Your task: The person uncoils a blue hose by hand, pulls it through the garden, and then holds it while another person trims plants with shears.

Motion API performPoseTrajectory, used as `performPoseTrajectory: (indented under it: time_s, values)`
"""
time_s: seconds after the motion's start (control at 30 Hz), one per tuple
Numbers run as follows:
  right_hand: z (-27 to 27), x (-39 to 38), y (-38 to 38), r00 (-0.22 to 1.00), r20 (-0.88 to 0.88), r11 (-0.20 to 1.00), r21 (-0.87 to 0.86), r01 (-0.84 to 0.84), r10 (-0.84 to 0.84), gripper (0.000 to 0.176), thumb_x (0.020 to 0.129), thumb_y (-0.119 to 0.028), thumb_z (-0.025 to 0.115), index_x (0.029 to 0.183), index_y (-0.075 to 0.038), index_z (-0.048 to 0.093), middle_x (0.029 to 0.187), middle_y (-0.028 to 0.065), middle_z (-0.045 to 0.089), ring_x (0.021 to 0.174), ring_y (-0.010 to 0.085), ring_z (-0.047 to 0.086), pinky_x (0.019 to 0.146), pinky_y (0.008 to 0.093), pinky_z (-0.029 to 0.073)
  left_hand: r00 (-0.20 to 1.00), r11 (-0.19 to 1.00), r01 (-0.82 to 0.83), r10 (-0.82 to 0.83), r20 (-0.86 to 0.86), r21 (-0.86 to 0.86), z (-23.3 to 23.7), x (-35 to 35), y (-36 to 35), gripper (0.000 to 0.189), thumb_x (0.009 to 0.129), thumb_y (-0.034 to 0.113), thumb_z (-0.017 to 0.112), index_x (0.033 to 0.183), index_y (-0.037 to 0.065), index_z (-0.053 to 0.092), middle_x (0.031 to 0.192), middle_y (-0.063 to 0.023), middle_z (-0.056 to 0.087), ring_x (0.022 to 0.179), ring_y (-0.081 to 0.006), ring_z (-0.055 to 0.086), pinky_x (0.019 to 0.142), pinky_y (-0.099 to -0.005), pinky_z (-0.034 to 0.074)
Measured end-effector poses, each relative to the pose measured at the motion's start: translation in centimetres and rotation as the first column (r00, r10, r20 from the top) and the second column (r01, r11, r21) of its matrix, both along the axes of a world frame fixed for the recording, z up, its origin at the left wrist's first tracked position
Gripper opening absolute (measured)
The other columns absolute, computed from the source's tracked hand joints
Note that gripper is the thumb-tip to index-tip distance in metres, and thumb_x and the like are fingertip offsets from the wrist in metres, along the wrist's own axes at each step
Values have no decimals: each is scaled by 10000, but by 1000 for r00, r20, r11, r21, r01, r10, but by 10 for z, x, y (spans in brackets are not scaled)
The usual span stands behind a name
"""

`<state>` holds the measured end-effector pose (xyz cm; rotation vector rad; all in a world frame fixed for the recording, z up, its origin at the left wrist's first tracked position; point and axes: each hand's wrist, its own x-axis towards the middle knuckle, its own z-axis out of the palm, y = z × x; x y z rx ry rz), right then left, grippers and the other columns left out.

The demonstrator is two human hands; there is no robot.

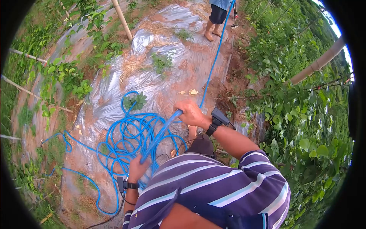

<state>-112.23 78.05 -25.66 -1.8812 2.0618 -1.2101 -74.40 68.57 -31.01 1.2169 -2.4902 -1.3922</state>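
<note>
A blue hose (159,135) runs between my two hands, slanting from upper right to lower left and smeared by motion. My right hand (190,112) is closed around its upper end, and from there the hose stretches away toward a person at the top. Lower down, my left hand (138,168) is wrapped around the same hose near my body. Beneath and to the left lies a loose tangled heap of blue hose (124,143) on the silver plastic sheeting (110,91). Dark devices are strapped to both my wrists.
A person (217,17) stands barefoot at the top, beside the stretched hose. Bamboo poles (122,19) and leafy vines (297,126) line both sides. Straw (133,66) and small green plants (162,63) dot the sheeting. Loose hose loops trail to the lower left.
</note>
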Motion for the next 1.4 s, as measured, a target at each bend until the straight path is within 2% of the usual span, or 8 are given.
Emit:
performPoseTrajectory:
  time_s: [0.1, 0.23, 0.4, 0.53, 0.67, 0.83, 1.03, 1.4]
  values:
    - [-64, 29, 17, 984, 170, 993, 111, 32, -50, 132, 815, -163, 694, 839, -51, 628, 800, 196, 662, 799, 434, 646, 652, 511, 480, 975, 984, -176, 177, -133, 18, 13, 16, 8, 212, 871, 179, 740, 814, 4, 634, 636, -9, 514, 633, -65, 416, 540, -293, 365]
    - [-108, 56, 35, 961, 255, 927, 376, 3, -106, 109, 857, -168, 664, 867, -60, 648, 795, 204, 662, 799, 432, 649, 668, 514, 488, 962, 965, -260, 260, -78, 10, 43, 15, 24, 224, 869, 176, 740, 789, 1, 625, 620, 24, 492, 625, -54, 407, 527, -279, 343]
    - [-144, 70, 43, 929, 335, 917, 399, 10, -156, 119, 846, -150, 646, 938, -82, 676, 849, 183, 693, 834, 415, 665, 710, 509, 514, 969, 971, -236, 238, -70, 26, 39, 2, 46, 197, 855, 180, 740, 858, -5, 673, 612, -21, 518, 610, -65, 422, 524, -300, 362]
    - [-131, 64, 46, 934, 326, 922, 387, 8, -145, 134, 833, -146, 658, 955, -94, 672, 874, 174, 699, 854, 406, 666, 721, 509, 513, 978, 981, -190, 193, -76, 48, 38, -3, 43, 198, 854, 191, 745, 886, 3, 691, 640, -36, 579, 613, -83, 466, 538, -307, 392]
    - [-92, 74, 41, 944, 325, 941, 301, -153, 49, 113, 789, -132, 683, 896, -101, 663, 830, 165, 684, 817, 410, 662, 672, 518, 497, 995, 995, -95, 95, 16, 19, 50, -21, 41, 212, 858, 217, 748, 907, 17, 699, 670, -61, 633, 618, -97, 515, 553, -329, 421]
    - [-49, 98, 29, 910, 258, 862, 317, -396, 324, 84, 796, -148, 659, 862, -100, 637, 762, 157, 650, 750, 420, 642, 627, 514, 475, 997, 995, 74, -73, 25, -74, 47, -42, 36, 243, 858, 234, 733, 863, 3, 658, 707, -166, 643, 598, -222, 578, 572, -372, 453]
    - [-59, 97, 36, 903, 274, 838, 356, -414, 330, 67, 799, -152, 649, 830, -96, 628, 742, 143, 635, 751, 402, 642, 620, 507, 474, 995, 995, 100, -100, -9, -13, 27, -39, 34, 289, 833, 284, 748, 872, 16, 651, 696, -222, 618, 591, -333, 596, 568, -421, 456]
    - [-60, 108, 46, 886, 342, 819, 375, -433, 312, 126, 769, -141, 659, 888, -101, 674, 765, 183, 668, 743, 416, 657, 642, 509, 485, 996, 996, 86, -86, -15, 31, 19, -25, 41, 292, 820, 288, 769, 909, 26, 674, 734, -223, 640, 623, -355, 615, 588, -414, 475]
